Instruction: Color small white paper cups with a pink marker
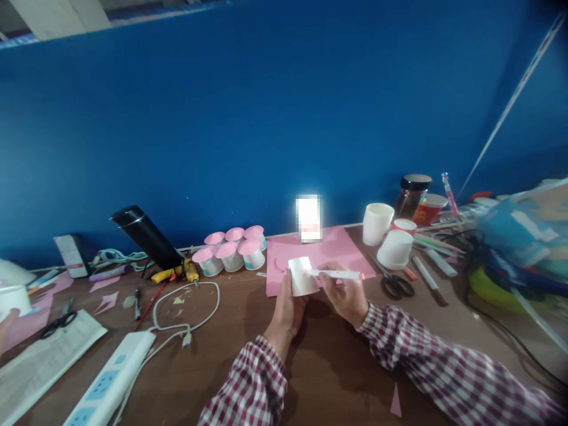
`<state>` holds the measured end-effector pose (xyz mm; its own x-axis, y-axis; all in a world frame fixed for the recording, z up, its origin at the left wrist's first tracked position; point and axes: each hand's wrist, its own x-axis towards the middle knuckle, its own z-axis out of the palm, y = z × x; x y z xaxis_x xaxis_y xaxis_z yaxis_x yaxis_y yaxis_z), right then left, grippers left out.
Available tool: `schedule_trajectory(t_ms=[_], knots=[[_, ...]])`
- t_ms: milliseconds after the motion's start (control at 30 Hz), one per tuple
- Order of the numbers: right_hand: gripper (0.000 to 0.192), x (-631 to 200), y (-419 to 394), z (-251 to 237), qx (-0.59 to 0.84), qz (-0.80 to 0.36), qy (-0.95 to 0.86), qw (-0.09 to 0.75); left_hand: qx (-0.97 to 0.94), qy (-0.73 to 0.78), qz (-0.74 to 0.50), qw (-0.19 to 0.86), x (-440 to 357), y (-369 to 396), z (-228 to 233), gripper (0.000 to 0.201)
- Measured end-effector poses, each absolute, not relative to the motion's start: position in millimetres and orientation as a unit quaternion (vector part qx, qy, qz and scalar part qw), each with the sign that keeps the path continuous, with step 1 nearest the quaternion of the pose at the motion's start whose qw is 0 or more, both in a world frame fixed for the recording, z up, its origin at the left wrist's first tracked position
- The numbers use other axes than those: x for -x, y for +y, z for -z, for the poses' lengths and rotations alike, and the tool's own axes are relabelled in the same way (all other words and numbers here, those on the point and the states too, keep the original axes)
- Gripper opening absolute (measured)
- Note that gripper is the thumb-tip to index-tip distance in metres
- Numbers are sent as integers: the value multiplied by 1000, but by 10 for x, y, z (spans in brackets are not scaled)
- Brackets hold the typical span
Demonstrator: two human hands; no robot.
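Left hand [284,310] is closed around a white paper cup [303,276], holding it tilted just above the near edge of the pink paper sheet [337,245]. Right hand [348,296] pinches a white marker [337,274] between fingers and thumb, its tip touching the cup's side. Both sleeves are red-and-white check. Black-handled scissors [394,283] lie just right of the sheet; two upturned white cups [394,248] stand beyond them. Left of the sheet sit six pink-topped cups [233,248], then a yellow glue gun [175,273]. A white power strip [113,378] lies well left of the sheet, nearer the person
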<state>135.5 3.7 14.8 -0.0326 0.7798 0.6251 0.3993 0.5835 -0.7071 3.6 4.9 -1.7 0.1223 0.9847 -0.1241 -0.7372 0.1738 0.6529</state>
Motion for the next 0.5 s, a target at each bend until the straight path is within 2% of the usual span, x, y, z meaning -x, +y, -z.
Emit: schedule_trajectory(t_ms=[500], knots=[[15,-1348,37,-123,423,-197,-689,554,-220,274,-603,716,-37,41,4,42]])
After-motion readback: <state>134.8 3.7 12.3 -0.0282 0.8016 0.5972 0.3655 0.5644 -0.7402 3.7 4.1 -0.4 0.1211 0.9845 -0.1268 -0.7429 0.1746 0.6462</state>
